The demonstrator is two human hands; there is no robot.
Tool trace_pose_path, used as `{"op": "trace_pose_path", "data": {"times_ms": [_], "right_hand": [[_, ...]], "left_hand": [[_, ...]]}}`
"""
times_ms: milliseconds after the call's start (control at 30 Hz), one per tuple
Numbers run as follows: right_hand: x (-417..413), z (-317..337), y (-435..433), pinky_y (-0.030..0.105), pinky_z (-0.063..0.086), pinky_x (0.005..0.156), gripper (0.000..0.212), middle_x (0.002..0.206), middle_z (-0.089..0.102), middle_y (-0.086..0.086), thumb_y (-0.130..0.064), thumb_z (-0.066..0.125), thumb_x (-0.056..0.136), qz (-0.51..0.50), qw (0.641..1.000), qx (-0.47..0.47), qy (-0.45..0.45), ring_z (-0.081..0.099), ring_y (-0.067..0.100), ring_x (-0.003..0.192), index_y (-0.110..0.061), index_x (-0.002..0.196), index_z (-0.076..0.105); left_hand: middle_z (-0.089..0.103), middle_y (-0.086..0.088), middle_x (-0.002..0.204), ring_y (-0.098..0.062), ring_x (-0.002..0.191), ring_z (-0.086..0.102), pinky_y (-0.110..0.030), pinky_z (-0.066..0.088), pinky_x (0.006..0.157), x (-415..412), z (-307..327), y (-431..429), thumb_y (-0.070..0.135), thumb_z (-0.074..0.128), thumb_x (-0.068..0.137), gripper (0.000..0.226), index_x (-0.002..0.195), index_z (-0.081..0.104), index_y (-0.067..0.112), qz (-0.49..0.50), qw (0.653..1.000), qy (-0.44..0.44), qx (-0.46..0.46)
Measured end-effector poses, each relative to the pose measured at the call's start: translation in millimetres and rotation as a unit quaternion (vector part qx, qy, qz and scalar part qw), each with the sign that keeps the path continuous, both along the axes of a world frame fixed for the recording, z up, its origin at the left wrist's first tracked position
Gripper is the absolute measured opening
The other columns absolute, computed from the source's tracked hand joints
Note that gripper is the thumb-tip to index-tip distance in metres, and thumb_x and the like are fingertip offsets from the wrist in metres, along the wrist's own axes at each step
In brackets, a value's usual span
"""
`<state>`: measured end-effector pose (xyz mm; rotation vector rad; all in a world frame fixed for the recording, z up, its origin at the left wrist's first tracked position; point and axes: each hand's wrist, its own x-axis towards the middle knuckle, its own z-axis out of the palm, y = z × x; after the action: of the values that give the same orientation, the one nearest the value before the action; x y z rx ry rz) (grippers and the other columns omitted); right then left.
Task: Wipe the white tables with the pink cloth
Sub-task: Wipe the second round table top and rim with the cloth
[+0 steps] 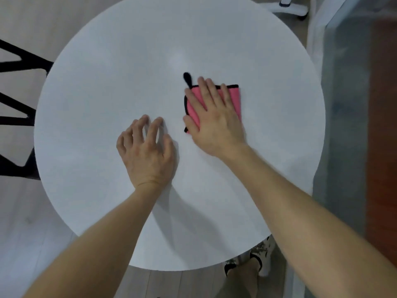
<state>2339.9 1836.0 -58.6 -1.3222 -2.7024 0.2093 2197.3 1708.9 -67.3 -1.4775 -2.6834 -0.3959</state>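
Mid-wipe: right hand [212,119] presses flat on the pink cloth [234,100], left hand [146,151] braces loose-fingered on the white surface [107,61]; next, sweep outward.

Far half of white table [150,50] lies open; black chair [19,117] borders left rim.

Black chair frame [15,117] at left, white wheeled base [287,7] top right, pale plank floor [25,222]

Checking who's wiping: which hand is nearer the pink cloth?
Right. The right hand lies flat on the pink cloth, fingers spread. The left hand is over the white table to the cloth's left, not touching it.
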Motion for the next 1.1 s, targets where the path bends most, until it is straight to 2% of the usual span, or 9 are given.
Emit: {"op": "trace_pose_path", "data": {"times_ms": [167, 267, 400, 567, 633, 767, 900, 967, 1100], "right_hand": [[74, -1, -40, 0.052, 0.009, 0.135, 0.066, 0.180, 0.016, 0.008, -0.053, 0.038, 0.113, 0.162, 0.987, -0.012, 0.001, 0.011, 0.026, 0.168, -0.024, 0.171, 0.029], [93, -4, 12, 0.053, 0.010, 0.135, 0.067, 0.178, 0.023, 0.013, -0.055, 0.037, 0.111, 0.031, 0.999, 0.020, 0.002, 0.020, 0.031, 0.166, -0.023, 0.170, 0.032], [17, 0, 60, 0.058, 0.007, 0.134, 0.075, 0.178, 0.016, 0.020, -0.058, 0.023, 0.108, -0.168, 0.986, 0.009, -0.017, 0.014, 0.035, 0.166, -0.019, 0.172, 0.025], [-2, -2, 9, 0.053, 0.008, 0.135, 0.069, 0.180, 0.015, 0.010, -0.056, 0.030, 0.111, 0.131, 0.991, 0.006, -0.009, 0.011, 0.026, 0.168, -0.023, 0.172, 0.027], [30, -4, 12, 0.051, 0.009, 0.135, 0.068, 0.181, 0.015, 0.006, -0.056, 0.034, 0.112, 0.156, 0.988, 0.007, -0.002, 0.011, 0.024, 0.168, -0.025, 0.171, 0.028], [61, -6, 56, 0.054, 0.011, 0.135, 0.069, 0.180, 0.016, 0.011, -0.058, 0.028, 0.112, -0.034, 0.999, 0.012, -0.022, 0.013, 0.028, 0.167, -0.024, 0.172, 0.026], [-22, 0, 86, 0.059, 0.008, 0.133, 0.076, 0.179, 0.013, 0.021, -0.058, 0.019, 0.108, -0.220, 0.975, 0.012, -0.024, 0.011, 0.035, 0.167, -0.018, 0.173, 0.021], [-86, 1, 82, 0.058, 0.006, 0.134, 0.075, 0.179, 0.014, 0.020, -0.057, 0.021, 0.108, -0.132, 0.991, 0.006, -0.015, 0.011, 0.034, 0.167, -0.018, 0.172, 0.023], [-131, 4, 66, 0.053, 0.004, 0.135, 0.071, 0.181, 0.011, 0.010, -0.059, 0.027, 0.111, 0.147, 0.989, -0.019, -0.027, 0.005, 0.025, 0.168, -0.023, 0.172, 0.023]], "left_hand": [[0.051, 0.002, 0.157, -0.029, 0.148, 0.044, -0.054, 0.029, 0.124, 0, -2, -1, 0.038, 0.048, 0.106, 0.042, 0.145, 0.060, 0.032, 0.004, 1.000, 0.001, -0.011], [0.049, 0.003, 0.158, -0.028, 0.149, 0.042, -0.053, 0.027, 0.125, -1, -2, 0, 0.038, 0.044, 0.106, 0.042, 0.145, 0.059, 0.034, 0.006, 1.000, -0.004, -0.013], [0.050, 0.003, 0.158, -0.028, 0.149, 0.042, -0.053, 0.027, 0.125, 0, -2, 1, 0.036, 0.041, 0.106, 0.043, 0.145, 0.059, 0.034, 0.009, 1.000, -0.001, -0.016], [0.051, 0.002, 0.158, -0.026, 0.150, 0.042, -0.053, 0.027, 0.125, 3, 0, 1, 0.031, 0.042, 0.104, 0.044, 0.145, 0.059, 0.033, 0.009, 1.000, -0.007, -0.007], [0.049, 0.002, 0.160, -0.026, 0.151, 0.040, -0.053, 0.026, 0.126, 3, 0, 1, 0.031, 0.043, 0.105, 0.045, 0.148, 0.056, 0.031, 0.012, 1.000, -0.011, -0.019], [0.049, 0.002, 0.161, -0.026, 0.152, 0.039, -0.053, 0.025, 0.127, 6, 4, 1, 0.027, 0.051, 0.104, 0.047, 0.151, 0.052, 0.026, 0.021, 0.999, -0.029, -0.034], [0.064, 0.003, 0.142, -0.028, 0.132, 0.055, -0.047, 0.038, 0.113, -15, 13, 5, 0.026, 0.055, 0.100, 0.037, 0.134, 0.068, 0.024, -0.021, 0.998, -0.051, -0.004], [0.068, 0.002, 0.127, -0.028, 0.117, 0.059, -0.044, 0.042, 0.104, -46, 17, 12, 0.021, 0.059, 0.098, 0.030, 0.125, 0.072, 0.020, -0.057, 0.996, -0.059, 0.023], [0.064, -0.004, 0.139, -0.030, 0.129, 0.056, -0.046, 0.039, 0.114, -114, 16, 36, 0.013, 0.061, 0.099, 0.039, 0.138, 0.066, 0.015, -0.047, 0.999, -0.005, 0.021]]}}
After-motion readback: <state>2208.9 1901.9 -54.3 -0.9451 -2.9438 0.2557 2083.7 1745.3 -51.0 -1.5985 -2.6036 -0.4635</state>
